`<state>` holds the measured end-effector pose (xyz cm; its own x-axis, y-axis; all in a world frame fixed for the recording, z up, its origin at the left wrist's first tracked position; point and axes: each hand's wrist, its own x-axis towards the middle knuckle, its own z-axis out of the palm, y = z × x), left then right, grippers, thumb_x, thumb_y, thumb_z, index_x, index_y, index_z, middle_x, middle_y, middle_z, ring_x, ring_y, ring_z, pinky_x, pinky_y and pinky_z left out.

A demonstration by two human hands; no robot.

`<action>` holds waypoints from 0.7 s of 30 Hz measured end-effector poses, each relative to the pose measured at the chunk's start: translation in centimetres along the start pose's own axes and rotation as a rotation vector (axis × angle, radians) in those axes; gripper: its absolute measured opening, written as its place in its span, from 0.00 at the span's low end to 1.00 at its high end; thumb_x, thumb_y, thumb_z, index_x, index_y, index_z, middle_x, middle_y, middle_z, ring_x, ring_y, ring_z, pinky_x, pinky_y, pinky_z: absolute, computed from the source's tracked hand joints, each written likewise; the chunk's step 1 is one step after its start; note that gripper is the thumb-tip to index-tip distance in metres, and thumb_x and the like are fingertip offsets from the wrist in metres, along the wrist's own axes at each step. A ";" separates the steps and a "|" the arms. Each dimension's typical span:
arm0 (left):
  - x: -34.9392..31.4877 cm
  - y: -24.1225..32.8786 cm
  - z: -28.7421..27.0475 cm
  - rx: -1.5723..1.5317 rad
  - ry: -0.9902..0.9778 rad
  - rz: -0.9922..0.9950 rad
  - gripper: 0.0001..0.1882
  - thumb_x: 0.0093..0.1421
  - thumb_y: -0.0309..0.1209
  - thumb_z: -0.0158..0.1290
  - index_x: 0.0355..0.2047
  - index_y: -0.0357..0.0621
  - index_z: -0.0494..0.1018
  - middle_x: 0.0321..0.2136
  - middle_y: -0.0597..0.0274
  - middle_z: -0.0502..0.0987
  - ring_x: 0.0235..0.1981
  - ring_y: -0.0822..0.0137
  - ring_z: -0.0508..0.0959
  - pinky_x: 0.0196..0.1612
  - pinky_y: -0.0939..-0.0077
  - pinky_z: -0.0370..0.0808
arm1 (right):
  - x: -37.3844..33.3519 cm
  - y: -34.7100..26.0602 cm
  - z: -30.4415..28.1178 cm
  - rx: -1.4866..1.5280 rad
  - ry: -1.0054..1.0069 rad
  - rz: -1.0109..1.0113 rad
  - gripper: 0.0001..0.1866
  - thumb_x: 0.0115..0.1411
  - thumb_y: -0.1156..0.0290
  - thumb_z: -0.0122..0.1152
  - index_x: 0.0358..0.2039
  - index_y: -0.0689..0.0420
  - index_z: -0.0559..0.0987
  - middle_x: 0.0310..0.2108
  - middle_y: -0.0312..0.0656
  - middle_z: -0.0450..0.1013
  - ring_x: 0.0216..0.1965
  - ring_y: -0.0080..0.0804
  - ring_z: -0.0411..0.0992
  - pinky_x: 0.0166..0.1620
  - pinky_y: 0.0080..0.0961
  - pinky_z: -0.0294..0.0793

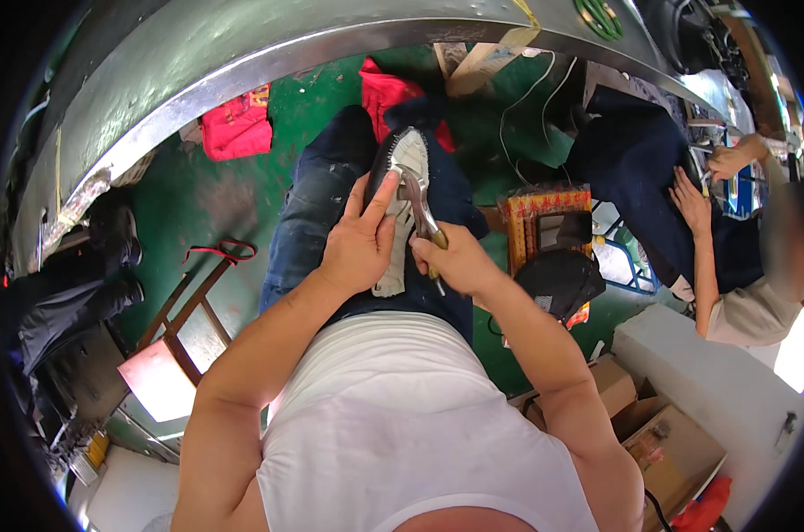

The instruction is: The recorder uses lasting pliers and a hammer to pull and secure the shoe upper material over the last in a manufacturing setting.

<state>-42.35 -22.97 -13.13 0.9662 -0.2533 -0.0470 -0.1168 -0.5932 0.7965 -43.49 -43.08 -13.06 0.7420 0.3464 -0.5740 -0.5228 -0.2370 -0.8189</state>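
On my lap lies a dark shoe upper (411,146), sole side up, with a pale insole and a jagged edge folded over around its toe. My left hand (357,248) grips the side of this shoe, its index and middle fingers stretched forward along the edge. In my right hand (459,257) are metal lasting pincers (426,217), held by the handles. Their curved jaws reach the shoe's edge near my left fingertips; the exact bite is too small to tell. A pale strip (393,266), perhaps the heel part or a cloth, runs back between my hands.
A metal workbench edge (269,66) curves across ahead. Red cloths (238,129) lie on the green floor. A wooden-framed stool (184,328) stands left. To the right are a black bag (557,284), a co-worker's hand (690,199) and an open cardboard box (672,452).
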 end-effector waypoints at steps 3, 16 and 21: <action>0.4 0.4 -0.5 0.092 -0.057 -0.032 0.30 0.66 0.34 0.46 0.68 0.60 0.57 0.60 0.33 0.63 0.50 0.36 0.75 0.51 0.54 0.76 | 0.6 -1.5 -5.2 0.375 -0.409 0.229 0.13 0.65 0.65 0.56 0.41 0.63 0.75 0.30 0.41 0.76 0.30 0.27 0.77 0.25 0.18 0.74; 0.5 0.0 -0.5 0.092 -0.062 -0.007 0.28 0.67 0.36 0.44 0.67 0.64 0.58 0.58 0.26 0.63 0.47 0.34 0.76 0.50 0.52 0.76 | 2.1 -8.5 -4.8 -0.574 0.009 -0.072 0.24 0.71 0.56 0.44 0.28 0.65 0.72 0.22 0.42 0.73 0.23 0.28 0.74 0.28 0.28 0.72; 0.4 0.0 -0.9 0.134 -0.140 0.036 0.27 0.68 0.35 0.43 0.67 0.67 0.57 0.61 0.29 0.59 0.47 0.36 0.76 0.51 0.53 0.75 | 2.5 -8.5 -5.2 -0.653 -0.074 -0.141 0.24 0.71 0.55 0.44 0.29 0.65 0.72 0.23 0.41 0.74 0.22 0.28 0.74 0.29 0.27 0.73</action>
<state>-41.73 -22.38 -12.62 0.9208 -0.3740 -0.1107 -0.1890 -0.6762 0.7120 -35.05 -44.95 -7.59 0.7417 0.4699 -0.4787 -0.0450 -0.6771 -0.7345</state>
